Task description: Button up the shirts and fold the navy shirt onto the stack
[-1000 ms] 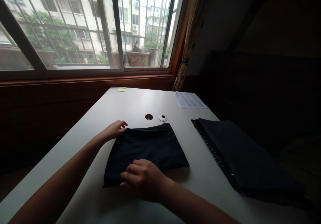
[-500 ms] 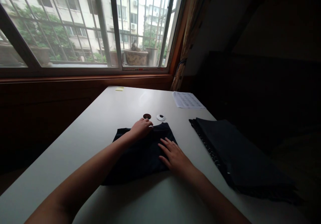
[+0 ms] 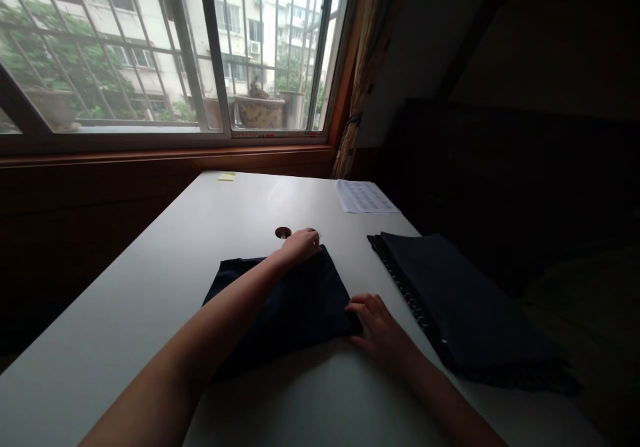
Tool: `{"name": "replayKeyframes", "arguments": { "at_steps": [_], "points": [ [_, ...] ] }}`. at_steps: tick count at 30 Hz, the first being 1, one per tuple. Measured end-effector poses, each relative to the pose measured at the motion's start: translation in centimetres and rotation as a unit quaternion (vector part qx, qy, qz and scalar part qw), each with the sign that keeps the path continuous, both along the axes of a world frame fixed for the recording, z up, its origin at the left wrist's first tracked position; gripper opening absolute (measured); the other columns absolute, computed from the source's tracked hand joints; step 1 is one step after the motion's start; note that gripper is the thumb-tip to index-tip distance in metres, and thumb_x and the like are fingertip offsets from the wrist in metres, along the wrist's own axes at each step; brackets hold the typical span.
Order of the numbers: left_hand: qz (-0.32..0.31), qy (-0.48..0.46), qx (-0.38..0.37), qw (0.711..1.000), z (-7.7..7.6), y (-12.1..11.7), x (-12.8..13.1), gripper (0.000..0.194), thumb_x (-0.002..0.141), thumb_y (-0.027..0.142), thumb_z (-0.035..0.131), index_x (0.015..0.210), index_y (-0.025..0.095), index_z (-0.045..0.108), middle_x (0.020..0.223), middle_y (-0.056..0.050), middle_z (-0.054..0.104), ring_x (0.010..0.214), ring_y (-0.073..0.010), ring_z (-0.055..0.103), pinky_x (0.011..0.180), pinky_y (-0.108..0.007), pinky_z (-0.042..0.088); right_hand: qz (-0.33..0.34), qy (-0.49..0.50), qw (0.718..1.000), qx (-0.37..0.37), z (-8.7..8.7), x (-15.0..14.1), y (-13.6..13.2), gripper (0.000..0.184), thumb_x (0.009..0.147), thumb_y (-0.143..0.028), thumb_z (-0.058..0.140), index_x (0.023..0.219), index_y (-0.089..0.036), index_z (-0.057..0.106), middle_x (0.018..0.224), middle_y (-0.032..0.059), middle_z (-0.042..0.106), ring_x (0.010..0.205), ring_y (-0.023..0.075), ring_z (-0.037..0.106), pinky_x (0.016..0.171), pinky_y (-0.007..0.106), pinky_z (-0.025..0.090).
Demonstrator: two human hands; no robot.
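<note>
A dark navy folded cloth (image 3: 295, 307) lies on the white table in front of me; its dimness hides what kind of garment or fabric piece it is. My left hand (image 3: 301, 245) reaches across it, fingers closed at its far right corner. At the near right corner, my right hand (image 3: 375, 323) has its fingers bent around the cloth's edge, with the thumb underneath or close to it. My left forearm covers part of the cloth's left half.
To the right lies a stack of dark folded cloth (image 3: 465, 300). Printed paper sheets (image 3: 366, 197) and a yellow sticky note (image 3: 227, 176) are at the table's far end. A round cable hole (image 3: 283, 233) sits beyond the cloth. A barred window (image 3: 165, 53) stands behind.
My left hand has slid right along the far edge to the corner. My right hand has gone from lying flat on the cloth to gripping its near right corner. The view has shifted slightly.
</note>
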State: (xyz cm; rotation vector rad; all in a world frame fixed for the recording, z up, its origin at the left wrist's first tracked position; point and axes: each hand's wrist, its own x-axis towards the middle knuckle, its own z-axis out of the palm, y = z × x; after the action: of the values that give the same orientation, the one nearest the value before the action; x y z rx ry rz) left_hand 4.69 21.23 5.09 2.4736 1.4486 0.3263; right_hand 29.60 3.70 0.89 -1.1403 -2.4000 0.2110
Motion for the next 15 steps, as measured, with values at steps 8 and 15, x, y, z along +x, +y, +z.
{"name": "replayKeyframes", "arguments": {
  "at_steps": [8, 15],
  "points": [
    [0.021, 0.047, -0.115, 0.992, -0.4, 2.6, 2.0, 0.032, 0.096, 0.035, 0.060, 0.124, 0.018, 0.060, 0.125, -0.010, 0.061, 0.106, -0.0230, 0.063, 0.090, -0.043, 0.056, 0.000, 0.042, 0.999, -0.010, -1.0, 1.8, -0.3, 0.026, 0.082, -0.002, 0.061, 0.098, -0.022, 0.056, 0.092, 0.0042, 0.060, 0.084, 0.0209, 0.060, 0.074, 0.033, 0.052],
    [0.042, 0.052, -0.178, 0.982, -0.1, 3.5, 3.0, 0.034, 0.096, 0.035, 0.061, 0.125, 0.017, 0.059, 0.125, -0.010, 0.061, 0.106, -0.0235, 0.063, 0.089, -0.044, 0.056, 0.023, 0.084, 0.996, -0.019, -1.2, 2.0, -0.5, 0.013, 0.094, -0.010, 0.054, 0.095, -0.022, 0.060, 0.090, 0.0044, 0.062, 0.083, 0.0180, 0.062, 0.076, 0.030, 0.053]
  ]
}}
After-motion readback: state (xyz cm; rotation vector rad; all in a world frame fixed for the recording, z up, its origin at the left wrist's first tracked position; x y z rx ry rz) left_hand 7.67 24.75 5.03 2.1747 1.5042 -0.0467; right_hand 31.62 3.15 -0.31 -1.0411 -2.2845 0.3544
